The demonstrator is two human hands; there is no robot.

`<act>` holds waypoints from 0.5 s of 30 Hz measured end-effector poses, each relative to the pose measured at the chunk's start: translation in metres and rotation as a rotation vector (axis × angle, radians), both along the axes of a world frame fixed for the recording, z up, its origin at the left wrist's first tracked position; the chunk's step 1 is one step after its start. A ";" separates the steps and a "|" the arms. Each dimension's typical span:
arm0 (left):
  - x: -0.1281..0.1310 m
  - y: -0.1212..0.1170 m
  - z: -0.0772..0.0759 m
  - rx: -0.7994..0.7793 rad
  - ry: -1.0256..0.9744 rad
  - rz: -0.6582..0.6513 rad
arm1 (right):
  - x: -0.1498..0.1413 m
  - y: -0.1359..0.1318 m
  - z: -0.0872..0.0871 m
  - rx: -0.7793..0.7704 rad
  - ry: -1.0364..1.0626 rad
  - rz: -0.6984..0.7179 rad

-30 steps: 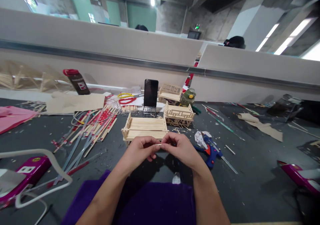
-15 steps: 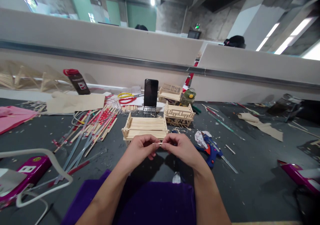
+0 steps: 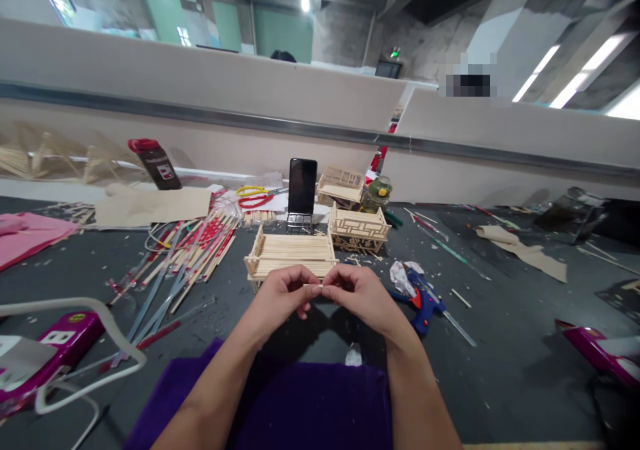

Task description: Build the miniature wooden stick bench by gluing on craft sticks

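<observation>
Both my left hand and my right hand are closed in a pinch, fingertips almost meeting. Between them is a short thin wooden stick, mostly covered by the fingers. Just behind my hands stands a small bench-like model made of wooden sticks, its front edge partly hidden by them. A second stick model with a lattice side sits behind it to the right, and a third is farther back. To the right of my right hand lies a blue glue gun.
A phone stands upright behind the models, with scissors beside it. Wooden sticks in red-marked wrapping and glue sticks lie left. A white cable loops at front left. Crumpled paper touches the glue gun.
My hands stay pinched in nearly the same place. The small stick shifts slightly between the fingertips and shows less than half a second ago. The objects on the table have not moved.
</observation>
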State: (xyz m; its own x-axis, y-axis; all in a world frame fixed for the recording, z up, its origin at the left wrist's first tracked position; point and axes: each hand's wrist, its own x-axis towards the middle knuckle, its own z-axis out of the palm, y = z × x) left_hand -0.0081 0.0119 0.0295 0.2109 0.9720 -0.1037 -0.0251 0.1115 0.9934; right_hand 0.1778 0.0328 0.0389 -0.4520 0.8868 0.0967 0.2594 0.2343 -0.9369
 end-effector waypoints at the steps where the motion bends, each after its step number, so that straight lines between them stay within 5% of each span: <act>1: -0.001 0.000 0.001 -0.001 0.003 -0.001 | 0.002 0.000 0.001 -0.011 0.008 0.003; 10: 0.002 -0.007 0.008 -0.025 -0.055 -0.180 | 0.021 -0.008 0.013 0.036 0.396 -0.145; 15: 0.001 -0.007 0.008 -0.051 -0.063 -0.171 | 0.024 -0.007 0.018 0.129 0.428 -0.164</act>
